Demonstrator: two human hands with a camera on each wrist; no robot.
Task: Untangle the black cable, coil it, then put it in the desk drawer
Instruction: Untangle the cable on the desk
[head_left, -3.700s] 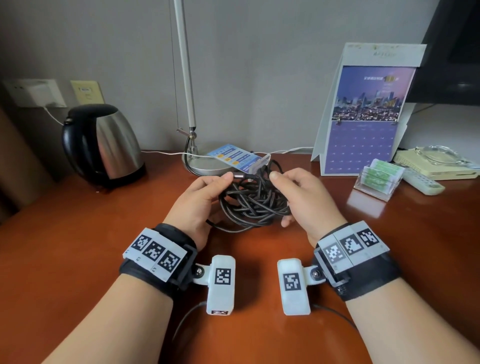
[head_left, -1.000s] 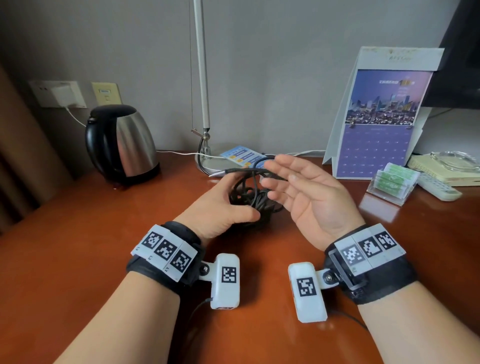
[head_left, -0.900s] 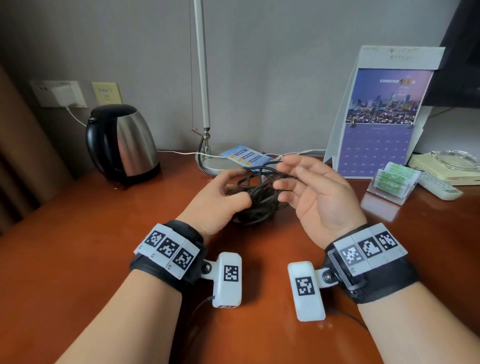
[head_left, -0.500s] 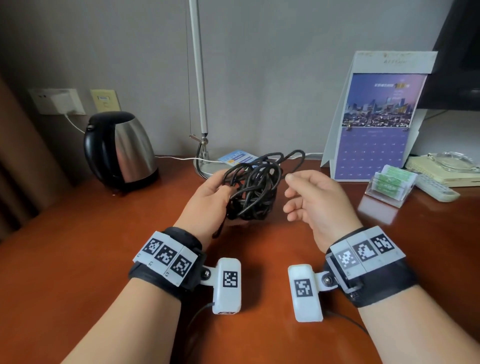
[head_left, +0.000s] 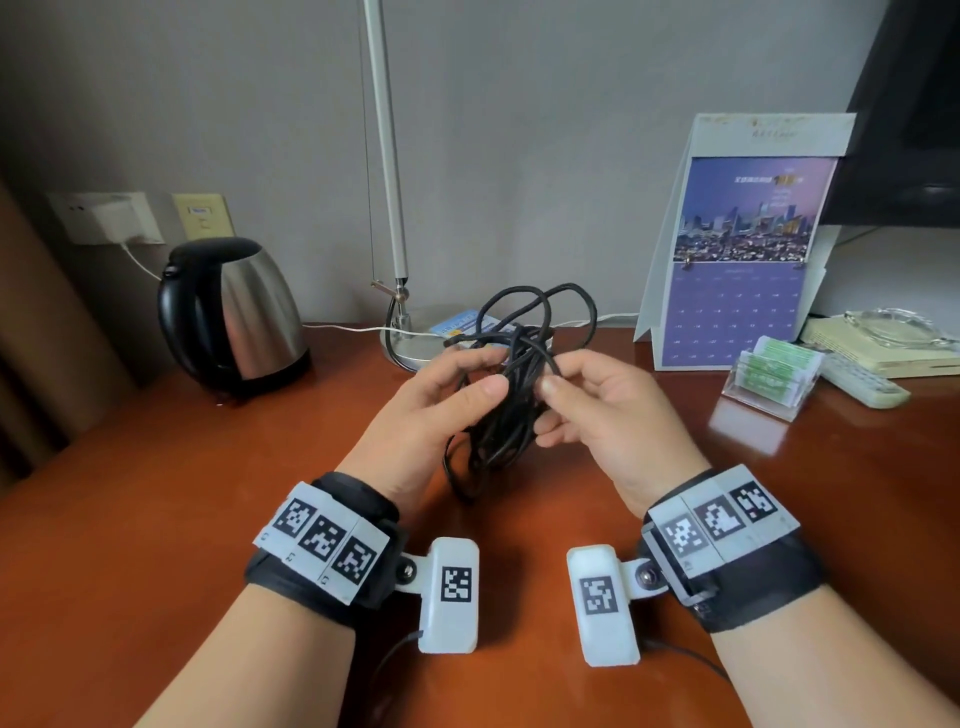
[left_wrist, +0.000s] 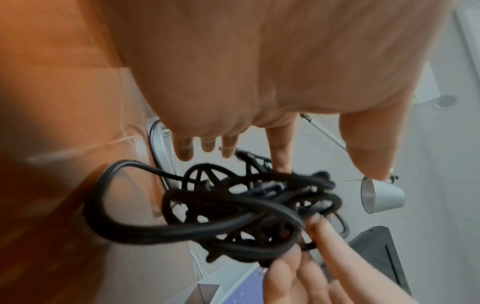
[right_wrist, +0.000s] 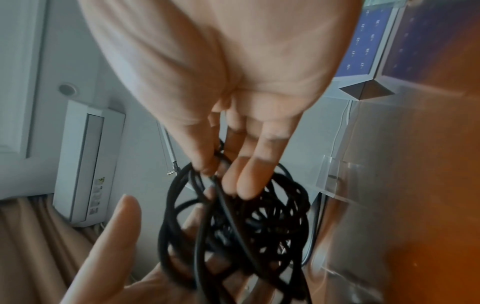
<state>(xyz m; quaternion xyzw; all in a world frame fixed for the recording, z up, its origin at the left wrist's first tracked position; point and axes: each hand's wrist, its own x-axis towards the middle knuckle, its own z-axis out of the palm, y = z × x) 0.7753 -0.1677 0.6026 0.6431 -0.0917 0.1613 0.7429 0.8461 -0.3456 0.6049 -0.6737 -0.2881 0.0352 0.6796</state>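
Since half a second ago both hands are closing back in on the cable (head_left: 511, 395), now hanging lower between them above the counter (head_left: 156, 493). Left hand (head_left: 431, 410) is holding the bundle with thumb and curled fingers; right hand (head_left: 602, 410) is pinching a single strand. Pulling that strand hard is likely tightening a knot, or dragging loops free so the bundle is slipping down

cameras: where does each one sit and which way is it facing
Head: worn on the head, looks forward and down at the desk; shows both forearms, left hand, right hand.
Left wrist: looks along the left palm at the tangled black cable; right fingers enter.
Right wrist: looks along the right palm; left thumb enters.
Shared: all three see the cable; both wrist views see the calendar.
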